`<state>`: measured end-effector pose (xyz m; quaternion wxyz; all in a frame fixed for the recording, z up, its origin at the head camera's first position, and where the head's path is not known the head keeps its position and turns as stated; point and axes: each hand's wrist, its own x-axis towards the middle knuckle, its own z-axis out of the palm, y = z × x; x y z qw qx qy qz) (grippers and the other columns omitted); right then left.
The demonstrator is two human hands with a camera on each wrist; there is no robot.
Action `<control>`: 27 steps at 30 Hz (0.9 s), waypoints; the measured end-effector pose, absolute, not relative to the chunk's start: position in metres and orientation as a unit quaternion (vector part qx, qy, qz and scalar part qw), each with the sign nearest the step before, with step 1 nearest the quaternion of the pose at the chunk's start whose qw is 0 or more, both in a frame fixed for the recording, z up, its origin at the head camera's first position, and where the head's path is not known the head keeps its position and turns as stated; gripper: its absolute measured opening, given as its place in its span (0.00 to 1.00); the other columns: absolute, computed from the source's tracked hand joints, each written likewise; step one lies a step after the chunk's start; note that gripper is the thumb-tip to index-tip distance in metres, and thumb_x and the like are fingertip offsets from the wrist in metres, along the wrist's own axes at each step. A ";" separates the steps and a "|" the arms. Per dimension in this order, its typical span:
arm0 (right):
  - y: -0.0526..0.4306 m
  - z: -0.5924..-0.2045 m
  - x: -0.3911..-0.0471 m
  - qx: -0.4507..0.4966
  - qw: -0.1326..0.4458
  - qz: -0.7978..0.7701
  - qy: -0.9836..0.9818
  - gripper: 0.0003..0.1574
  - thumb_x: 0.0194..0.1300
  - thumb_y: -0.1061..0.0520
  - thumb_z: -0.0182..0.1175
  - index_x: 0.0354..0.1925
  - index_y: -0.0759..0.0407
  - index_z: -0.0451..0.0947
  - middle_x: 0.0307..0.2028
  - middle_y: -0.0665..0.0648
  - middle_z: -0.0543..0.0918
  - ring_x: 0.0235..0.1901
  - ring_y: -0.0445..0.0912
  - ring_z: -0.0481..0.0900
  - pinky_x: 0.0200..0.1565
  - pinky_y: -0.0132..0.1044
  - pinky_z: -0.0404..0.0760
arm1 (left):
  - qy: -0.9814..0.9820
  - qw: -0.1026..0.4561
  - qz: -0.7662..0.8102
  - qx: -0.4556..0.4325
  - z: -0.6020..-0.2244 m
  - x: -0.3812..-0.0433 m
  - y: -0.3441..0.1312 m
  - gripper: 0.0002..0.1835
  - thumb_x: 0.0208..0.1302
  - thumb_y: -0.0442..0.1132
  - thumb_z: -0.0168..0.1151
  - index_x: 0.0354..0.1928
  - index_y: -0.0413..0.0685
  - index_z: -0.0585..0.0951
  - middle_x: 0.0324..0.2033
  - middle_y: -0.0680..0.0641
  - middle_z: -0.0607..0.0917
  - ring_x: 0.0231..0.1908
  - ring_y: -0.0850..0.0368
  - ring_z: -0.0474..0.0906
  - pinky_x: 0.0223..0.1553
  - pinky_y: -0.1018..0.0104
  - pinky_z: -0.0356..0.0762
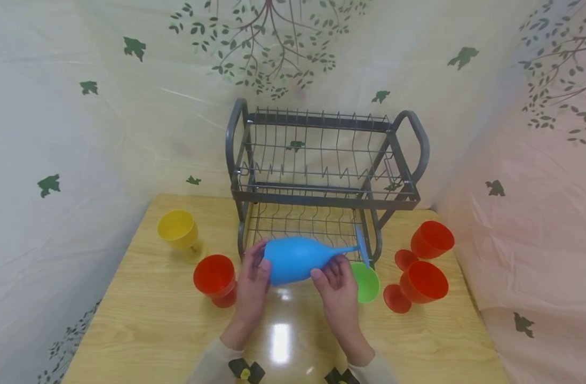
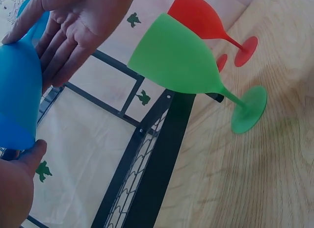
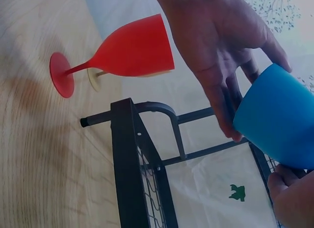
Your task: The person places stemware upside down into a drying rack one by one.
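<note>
A blue plastic goblet (image 1: 293, 260) lies sideways in the air between both hands, its mouth to the left and its round foot to the right. My left hand (image 1: 252, 293) grips it at the rim, thumb in front and fingers behind. Near the stem, my right hand (image 1: 340, 296) holds the underside of the bowl, thumb on the near side and fingers beneath. Behind the right hand stands a green goblet (image 1: 368, 285), partly hidden in the head view; its stem and foot show in the left wrist view. Close to the left hand is a red goblet (image 1: 214, 274).
A dark two-tier dish rack (image 1: 322, 200) stands at the back of the wooden table (image 1: 144, 325), just beyond the blue goblet. A yellow goblet (image 1: 177, 229) is at the back left. Two more red goblets, one behind (image 1: 432, 240) and one in front (image 1: 424, 282), stand at the right.
</note>
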<state>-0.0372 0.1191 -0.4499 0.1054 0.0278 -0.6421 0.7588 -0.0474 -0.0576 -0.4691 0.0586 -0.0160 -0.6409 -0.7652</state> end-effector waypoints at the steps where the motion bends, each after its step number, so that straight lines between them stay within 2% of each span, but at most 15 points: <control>1: 0.119 -0.450 -0.037 0.026 0.105 0.758 -0.644 0.29 0.66 0.73 0.62 0.63 0.74 0.67 0.61 0.66 0.79 0.66 0.54 0.77 0.65 0.39 0.77 | -0.642 0.058 -0.765 -0.021 -0.469 -0.047 -0.058 0.23 0.80 0.43 0.51 0.73 0.55 0.67 0.73 0.46 0.69 0.72 0.38 0.64 0.61 0.36 0.77; 4: 0.121 -0.448 -0.037 0.028 0.102 0.759 -0.643 0.29 0.66 0.74 0.62 0.63 0.74 0.66 0.61 0.66 0.79 0.64 0.51 0.78 0.64 0.39 0.77 | -0.653 0.061 -0.754 -0.036 -0.470 -0.047 -0.058 0.24 0.80 0.42 0.49 0.75 0.54 0.66 0.74 0.46 0.69 0.73 0.38 0.64 0.63 0.40 0.76; 7: 0.125 -0.444 -0.036 0.023 0.100 0.761 -0.640 0.30 0.67 0.74 0.61 0.64 0.73 0.65 0.61 0.66 0.78 0.63 0.47 0.79 0.63 0.38 0.78 | -0.663 0.072 -0.741 -0.076 -0.470 -0.047 -0.059 0.28 0.80 0.41 0.47 0.78 0.52 0.63 0.76 0.45 0.67 0.75 0.41 0.62 0.67 0.50 0.73; 10: 0.128 -0.441 -0.036 0.011 0.101 0.763 -0.638 0.31 0.68 0.74 0.61 0.66 0.72 0.64 0.62 0.65 0.77 0.63 0.45 0.78 0.63 0.37 0.78 | -0.652 0.104 -0.738 -0.139 -0.465 -0.051 -0.059 0.30 0.79 0.36 0.44 0.80 0.43 0.58 0.78 0.41 0.63 0.77 0.44 0.59 0.72 0.59 0.65; 13: 0.132 -0.437 -0.036 -0.002 0.107 0.762 -0.639 0.32 0.68 0.73 0.61 0.67 0.72 0.63 0.64 0.66 0.76 0.64 0.44 0.78 0.63 0.36 0.77 | -0.642 0.150 -0.726 -0.197 -0.456 -0.054 -0.063 0.31 0.77 0.34 0.44 0.79 0.34 0.56 0.77 0.35 0.61 0.77 0.45 0.58 0.75 0.59 0.59; 16: 0.138 -0.432 -0.035 -0.011 0.115 0.754 -0.646 0.32 0.69 0.72 0.61 0.68 0.70 0.63 0.65 0.65 0.76 0.64 0.44 0.78 0.63 0.35 0.77 | -0.657 0.200 -0.693 -0.219 -0.446 -0.058 -0.070 0.31 0.76 0.35 0.46 0.77 0.32 0.59 0.76 0.35 0.64 0.77 0.46 0.60 0.75 0.58 0.59; 18: 0.142 -0.429 -0.035 -0.018 0.120 0.746 -0.655 0.32 0.70 0.71 0.61 0.69 0.68 0.64 0.65 0.63 0.77 0.65 0.43 0.77 0.63 0.34 0.77 | -0.670 0.231 -0.666 -0.231 -0.440 -0.061 -0.077 0.31 0.75 0.36 0.48 0.77 0.33 0.60 0.76 0.36 0.65 0.77 0.46 0.60 0.76 0.57 0.58; 21: 0.149 -0.424 -0.033 -0.030 0.137 0.734 -0.665 0.32 0.72 0.69 0.61 0.69 0.67 0.65 0.64 0.58 0.78 0.65 0.43 0.77 0.62 0.33 0.77 | -0.694 0.289 -0.610 -0.249 -0.432 -0.066 -0.087 0.32 0.79 0.44 0.49 0.75 0.31 0.62 0.75 0.35 0.67 0.76 0.43 0.61 0.76 0.56 0.59; 25: 0.159 -0.417 -0.032 -0.041 0.160 0.725 -0.668 0.29 0.72 0.69 0.60 0.68 0.67 0.67 0.62 0.56 0.80 0.64 0.45 0.77 0.62 0.32 0.77 | -0.723 0.363 -0.526 -0.261 -0.421 -0.074 -0.099 0.40 0.80 0.58 0.47 0.72 0.25 0.64 0.72 0.31 0.69 0.74 0.39 0.63 0.76 0.53 0.61; 27: 0.163 -0.414 -0.031 -0.043 0.167 0.722 -0.670 0.27 0.73 0.69 0.60 0.67 0.65 0.68 0.61 0.55 0.81 0.64 0.46 0.78 0.62 0.31 0.77 | -0.735 0.377 -0.498 -0.265 -0.415 -0.078 -0.104 0.41 0.80 0.59 0.46 0.71 0.24 0.64 0.72 0.29 0.68 0.75 0.38 0.61 0.77 0.51 0.58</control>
